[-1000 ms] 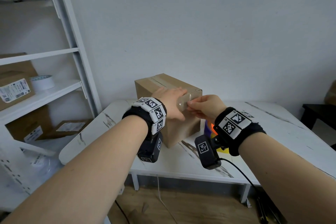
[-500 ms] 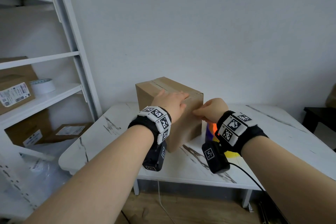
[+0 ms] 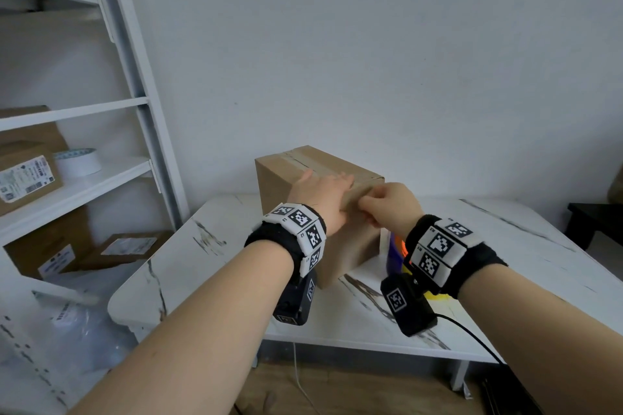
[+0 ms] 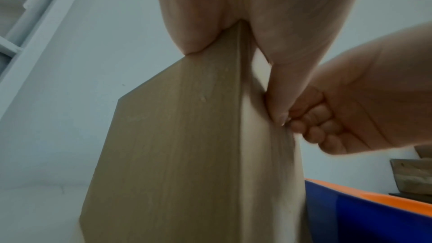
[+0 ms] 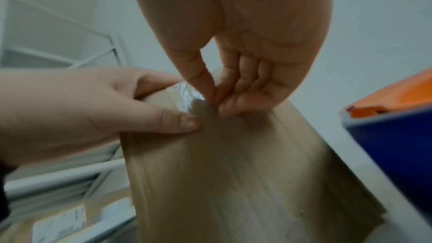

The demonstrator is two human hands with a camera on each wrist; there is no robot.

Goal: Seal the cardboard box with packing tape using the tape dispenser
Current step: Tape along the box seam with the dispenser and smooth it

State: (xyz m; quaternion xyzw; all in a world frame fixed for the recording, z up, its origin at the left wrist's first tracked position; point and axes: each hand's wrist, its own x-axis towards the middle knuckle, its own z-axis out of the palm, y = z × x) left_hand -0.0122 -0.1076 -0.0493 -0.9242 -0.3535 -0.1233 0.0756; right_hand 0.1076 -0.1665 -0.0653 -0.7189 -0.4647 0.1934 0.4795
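white marbled counter (image 3: 505, 246) against a plain white wall (image 3: 371, 61). white shelving (image 3: 141, 131) to the left carries labelled cartons (image 3: 27, 172) and a tape roll (image 3: 79, 162); wood floor below.

box (image 3: 286, 175) stands upright on the counter near the wall, a strip of tape (image 3: 313, 162) running along its top seam. just right of it, partly hidden, a blue and orange dispenser (image 5: 392, 128) on the counter.

left hand (image 3: 320, 195) — fingers straight, laid flat over the box's top near edge, thumb (image 5: 177, 121) pressed on the side face.

right hand (image 3: 387, 205) — fingers curled, thumb and fingertips pinching the crinkled clear end of the tape (image 5: 187, 95) against the upper side of the box, touching the left thumb.
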